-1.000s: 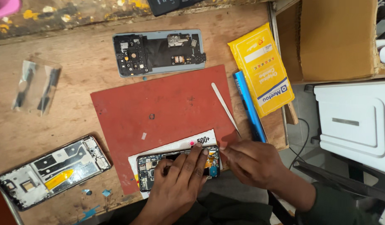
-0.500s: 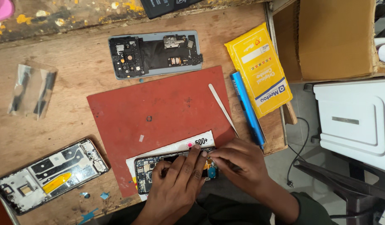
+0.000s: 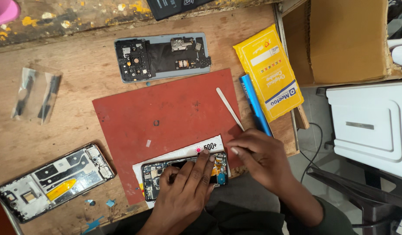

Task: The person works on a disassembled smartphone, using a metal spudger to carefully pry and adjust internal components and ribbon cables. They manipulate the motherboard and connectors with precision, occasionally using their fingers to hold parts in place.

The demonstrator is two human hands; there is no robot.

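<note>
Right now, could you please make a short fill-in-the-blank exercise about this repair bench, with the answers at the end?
1. The left hand presses on the opened phone, which lies at the near edge of the ______ mat.
2. The right hand holds a thin white ______.
3. The blue tool lies beside a ______ packet.
4. The gray phone back lies ______ the mat, on the wooden table.

Answers: red; stick; yellow; beyond
</note>
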